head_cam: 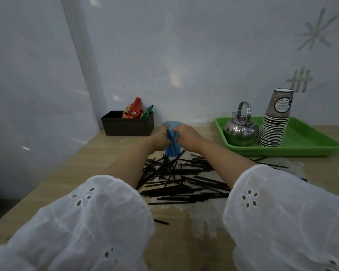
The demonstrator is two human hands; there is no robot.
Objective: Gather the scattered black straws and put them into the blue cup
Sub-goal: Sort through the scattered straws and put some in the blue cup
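At the centre of the frame both hands meet at the blue cup (171, 149), which stands on the counter (114, 153) just above the pile. The left hand (160, 138) wraps around the cup's left side, fingers curled over the rim. The right hand (186, 136) is closed on a few black straws (172, 136) held against the cup's front; dark lines show through the translucent wall, though whether those straws are inside or only in front of it cannot be told. The person appears to be feeding a small bundle into the cup.

Most of the work is still ahead. The loose straws (184, 182) lie in a wide criss-crossed heap in the middle of the frame, between the two white sleeves (98, 222), with a stray piece (160, 222) lower down and a few more trailing toward the green tray (301, 145) at right.

To do this step well, the left hand should keep the light cup steady so it does not tip as the straws go in. The right hand would do best to line the straws up parallel and upright, ends together, and drop them only when the tips are past the rim. Gathering later handfuls along one direction should keep them from snagging on crossed straws, and the sleeves should stay lifted clear of the pile.
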